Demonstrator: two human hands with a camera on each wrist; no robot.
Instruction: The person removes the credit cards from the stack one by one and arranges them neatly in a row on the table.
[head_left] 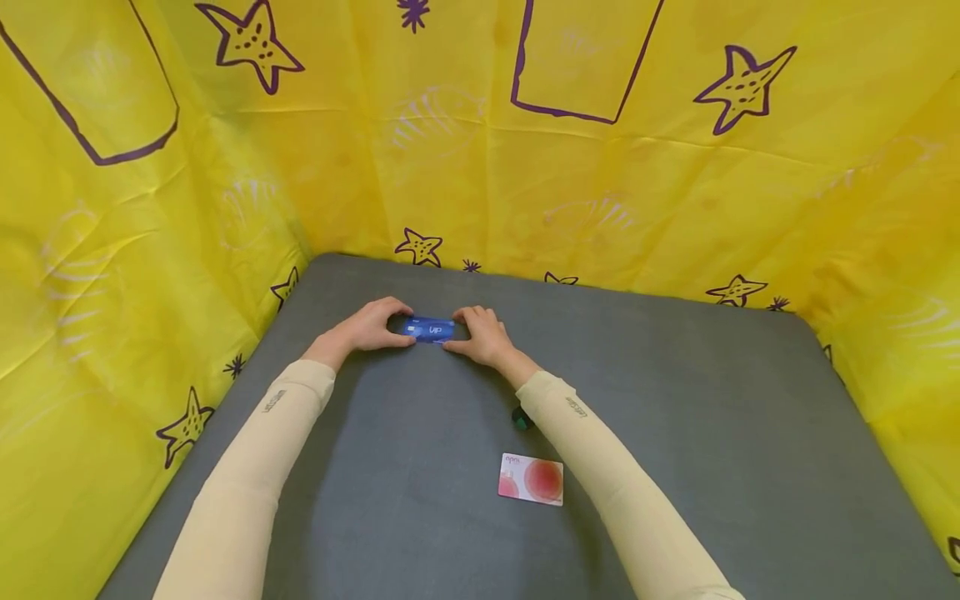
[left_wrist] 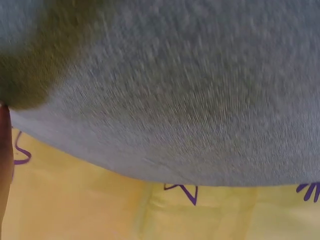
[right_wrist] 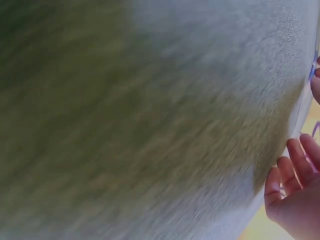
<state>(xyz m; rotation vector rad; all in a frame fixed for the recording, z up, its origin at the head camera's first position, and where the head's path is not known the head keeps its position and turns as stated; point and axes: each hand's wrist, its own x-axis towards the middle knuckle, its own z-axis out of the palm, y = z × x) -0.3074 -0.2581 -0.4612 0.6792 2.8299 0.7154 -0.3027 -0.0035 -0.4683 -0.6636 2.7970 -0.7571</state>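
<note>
In the head view a blue card [head_left: 431, 331] with white lettering spans the gap between both hands, toward the far left part of the grey table. My left hand [head_left: 366, 325] pinches its left end, thumb at the near edge and fingers at the far edge. At the other end my right hand [head_left: 486, 337] grips it in the same way. Only a sliver of a finger [left_wrist: 4, 150] shows in the left wrist view. The right wrist view catches a hand [right_wrist: 297, 200] with loosely bent fingers and a bit of blue at the edge.
A white card with pink and red circles [head_left: 530, 479] lies flat nearer to me. Beside the right sleeve sits a small dark green object [head_left: 522, 418], partly hidden. Yellow patterned cloth [head_left: 450, 167] walls surround the grey table [head_left: 675, 417].
</note>
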